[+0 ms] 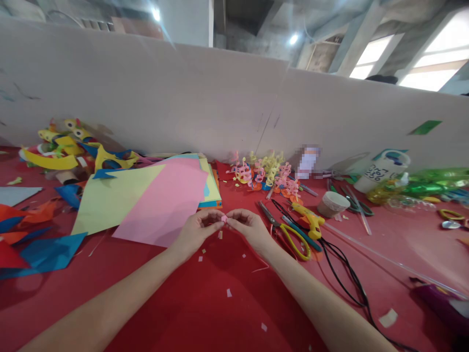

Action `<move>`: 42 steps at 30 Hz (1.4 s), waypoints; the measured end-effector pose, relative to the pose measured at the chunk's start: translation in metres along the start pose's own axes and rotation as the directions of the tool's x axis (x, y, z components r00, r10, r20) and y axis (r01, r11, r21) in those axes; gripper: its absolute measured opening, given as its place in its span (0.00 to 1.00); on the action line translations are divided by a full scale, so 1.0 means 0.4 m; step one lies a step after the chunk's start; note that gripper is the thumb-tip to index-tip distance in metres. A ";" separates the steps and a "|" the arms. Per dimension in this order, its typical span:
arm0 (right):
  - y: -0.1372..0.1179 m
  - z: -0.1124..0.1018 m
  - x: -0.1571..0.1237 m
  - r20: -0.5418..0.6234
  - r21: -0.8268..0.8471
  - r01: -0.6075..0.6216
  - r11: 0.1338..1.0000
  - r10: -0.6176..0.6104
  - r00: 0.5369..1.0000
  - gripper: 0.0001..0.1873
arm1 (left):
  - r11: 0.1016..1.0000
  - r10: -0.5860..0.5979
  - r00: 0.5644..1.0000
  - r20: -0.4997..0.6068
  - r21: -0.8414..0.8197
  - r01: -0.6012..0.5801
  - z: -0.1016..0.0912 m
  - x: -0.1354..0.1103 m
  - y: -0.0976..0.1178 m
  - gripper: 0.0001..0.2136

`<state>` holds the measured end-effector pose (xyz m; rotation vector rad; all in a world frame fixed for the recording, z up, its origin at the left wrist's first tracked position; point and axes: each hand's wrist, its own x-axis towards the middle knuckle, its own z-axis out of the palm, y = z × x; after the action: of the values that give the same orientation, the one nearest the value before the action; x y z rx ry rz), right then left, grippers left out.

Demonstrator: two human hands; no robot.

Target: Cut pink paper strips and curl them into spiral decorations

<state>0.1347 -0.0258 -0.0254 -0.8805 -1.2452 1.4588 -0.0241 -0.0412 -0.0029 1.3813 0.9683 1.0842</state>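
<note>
Grip's together, both sides: I have L hand & R hand pinching a small pink piece between them, over the bench. Step looks like shaping it; next move prob. calls for a light, steady pinch. Forearms angle in, inverted V.

A tiny, compact pink piece is pinched from both sides by the left hand and the right hand. It is held over the red table, short of the far edge; its exact shape, partly covered, cannot be made out.
</note>
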 end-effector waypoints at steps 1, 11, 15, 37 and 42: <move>0.000 0.000 -0.001 0.001 -0.004 0.005 1.000 -0.005 1.000 0.11 | 1.000 0.001 1.000 -0.006 0.008 -0.001 0.000 0.000 -0.001 0.07; -0.007 0.004 -0.001 -0.002 0.016 -0.019 1.000 0.019 1.000 0.14 | 0.995 0.024 0.998 -0.049 0.102 -0.019 0.002 -0.004 0.002 0.06; -0.003 -0.001 -0.001 0.029 0.030 -0.036 0.999 0.035 0.999 0.14 | 0.998 0.004 0.997 -0.078 0.060 0.000 0.004 -0.004 0.001 0.07; -0.005 -0.007 0.004 0.063 0.036 -0.035 0.999 0.033 0.997 0.12 | 0.995 -0.053 0.998 -0.029 -0.091 0.050 -0.003 0.001 -0.020 0.07; 0.006 -0.008 0.006 0.025 -0.006 0.012 1.000 -0.012 1.000 0.12 | 0.997 -0.039 0.999 -0.037 -0.066 0.036 -0.002 0.001 -0.014 0.05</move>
<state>0.1365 -0.0226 -0.0282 -0.8603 -1.2718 1.4612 -0.0248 -0.0399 -0.0086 1.2883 0.9747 1.1087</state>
